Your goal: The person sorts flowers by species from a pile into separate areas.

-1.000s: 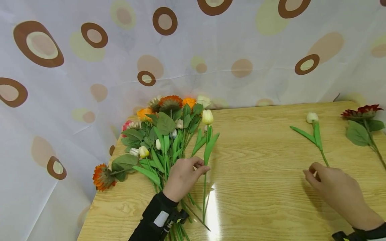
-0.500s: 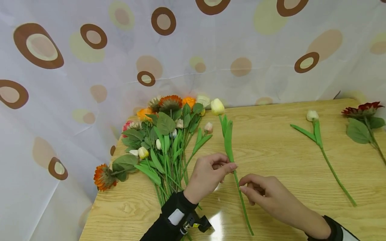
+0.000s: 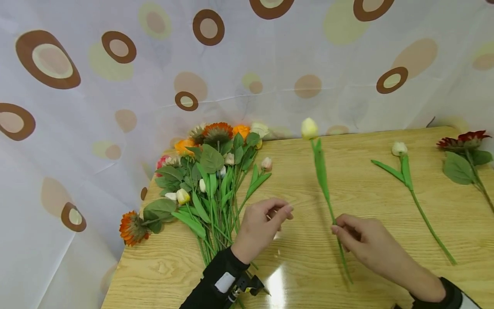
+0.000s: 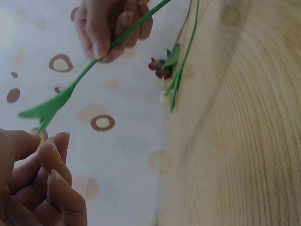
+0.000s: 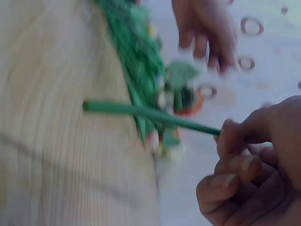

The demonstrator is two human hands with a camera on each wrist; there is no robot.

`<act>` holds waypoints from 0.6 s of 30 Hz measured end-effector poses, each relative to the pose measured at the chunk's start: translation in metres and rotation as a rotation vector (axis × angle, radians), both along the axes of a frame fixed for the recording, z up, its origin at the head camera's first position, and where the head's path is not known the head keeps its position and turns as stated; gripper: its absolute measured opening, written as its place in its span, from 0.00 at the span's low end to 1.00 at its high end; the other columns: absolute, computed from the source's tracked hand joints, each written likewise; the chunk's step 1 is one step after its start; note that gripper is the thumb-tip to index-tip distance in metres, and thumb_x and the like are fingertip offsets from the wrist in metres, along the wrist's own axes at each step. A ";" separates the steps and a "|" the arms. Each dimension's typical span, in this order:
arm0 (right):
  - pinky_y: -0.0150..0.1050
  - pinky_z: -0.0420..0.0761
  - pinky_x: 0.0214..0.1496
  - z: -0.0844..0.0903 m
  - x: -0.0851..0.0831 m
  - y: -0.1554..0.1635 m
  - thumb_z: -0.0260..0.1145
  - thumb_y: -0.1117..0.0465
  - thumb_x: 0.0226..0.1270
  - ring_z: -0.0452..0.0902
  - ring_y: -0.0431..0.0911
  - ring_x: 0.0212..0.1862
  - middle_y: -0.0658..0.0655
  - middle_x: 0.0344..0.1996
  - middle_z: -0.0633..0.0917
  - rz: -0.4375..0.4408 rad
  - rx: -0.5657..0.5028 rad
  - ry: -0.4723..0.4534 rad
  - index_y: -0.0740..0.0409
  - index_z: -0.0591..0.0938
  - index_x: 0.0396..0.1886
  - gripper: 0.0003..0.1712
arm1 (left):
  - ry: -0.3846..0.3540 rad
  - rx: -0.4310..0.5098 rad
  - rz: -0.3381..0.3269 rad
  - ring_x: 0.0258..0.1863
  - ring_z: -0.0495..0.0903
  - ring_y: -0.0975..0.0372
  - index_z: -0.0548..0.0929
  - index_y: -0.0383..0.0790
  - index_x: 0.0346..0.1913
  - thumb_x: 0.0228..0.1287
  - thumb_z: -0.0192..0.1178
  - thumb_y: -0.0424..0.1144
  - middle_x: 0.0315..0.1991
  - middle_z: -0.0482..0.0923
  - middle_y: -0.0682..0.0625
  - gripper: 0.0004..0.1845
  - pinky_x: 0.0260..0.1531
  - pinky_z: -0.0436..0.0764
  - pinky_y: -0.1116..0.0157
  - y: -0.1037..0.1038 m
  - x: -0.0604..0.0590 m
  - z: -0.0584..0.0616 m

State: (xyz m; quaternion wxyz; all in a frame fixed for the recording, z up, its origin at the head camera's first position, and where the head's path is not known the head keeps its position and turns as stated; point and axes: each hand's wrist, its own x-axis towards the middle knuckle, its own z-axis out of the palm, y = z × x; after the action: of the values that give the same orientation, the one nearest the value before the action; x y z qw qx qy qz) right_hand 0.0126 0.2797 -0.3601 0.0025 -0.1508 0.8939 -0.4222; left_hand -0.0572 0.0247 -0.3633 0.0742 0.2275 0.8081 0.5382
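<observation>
1. Head view: the yellow tulip [image 3: 310,128] has passed from the left hand [image 3: 259,223] to the right hand [image 3: 362,244], which now pinches its stem, holding it above the middle of the table [image 3: 347,274], bloom toward the far edge. The left hand, half a second ago on that stem, now hovers beside the flower pile [image 3: 208,180] at the left edge, fingers loosely curled, holding nothing.
2. A white tulip [image 3: 399,149] and a red flower [image 3: 463,141] lie toward the far right corner, unmoved. A spotted curtain [image 3: 115,86] hangs behind.
3. Left wrist view: the left hand's fingers [image 4: 51,165] are relaxed and empty; the stem is clamped in the right hand [image 4: 113,28].
4. Right wrist view: blurred; the right hand's fingers [image 5: 235,141] pinch the green stem.
</observation>
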 end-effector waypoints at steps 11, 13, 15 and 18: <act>0.33 0.56 0.14 -0.027 -0.005 0.119 0.60 0.68 0.70 0.57 0.41 0.11 0.50 0.10 0.66 -0.367 0.614 0.064 0.67 0.75 0.25 0.12 | 0.160 -0.345 0.346 0.15 0.70 0.70 0.86 0.43 0.45 0.74 0.57 0.41 0.31 0.86 0.53 0.09 0.15 0.64 0.70 -0.078 -0.014 -0.018; 0.35 0.58 0.14 -0.032 -0.005 0.131 0.59 0.68 0.70 0.58 0.43 0.10 0.52 0.10 0.66 -0.406 0.644 0.006 0.68 0.73 0.22 0.14 | 0.170 -0.423 0.382 0.16 0.70 0.70 0.86 0.45 0.45 0.73 0.58 0.41 0.31 0.85 0.54 0.08 0.15 0.64 0.70 -0.084 -0.015 -0.019; 0.37 0.59 0.15 -0.037 -0.004 0.139 0.59 0.69 0.70 0.59 0.44 0.11 0.53 0.10 0.65 -0.431 0.665 -0.052 0.64 0.70 0.18 0.17 | 0.197 -0.512 0.385 0.15 0.68 0.70 0.86 0.47 0.44 0.72 0.60 0.42 0.31 0.85 0.54 0.07 0.15 0.63 0.71 -0.087 -0.015 -0.022; 0.38 0.60 0.16 -0.045 -0.004 0.146 0.59 0.68 0.70 0.59 0.44 0.12 0.53 0.10 0.64 -0.445 0.687 -0.122 0.60 0.68 0.15 0.21 | 0.287 -0.658 0.356 0.13 0.64 0.71 0.87 0.49 0.42 0.69 0.64 0.43 0.31 0.85 0.54 0.05 0.13 0.60 0.71 -0.085 -0.015 -0.030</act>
State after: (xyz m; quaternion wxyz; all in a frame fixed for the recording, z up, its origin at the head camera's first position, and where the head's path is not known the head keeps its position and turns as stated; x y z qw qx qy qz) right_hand 0.0085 0.4262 -0.4054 0.0142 0.0810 0.9918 -0.0978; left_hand -0.0725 -0.0608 -0.3936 -0.0649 0.1211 0.9662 0.2180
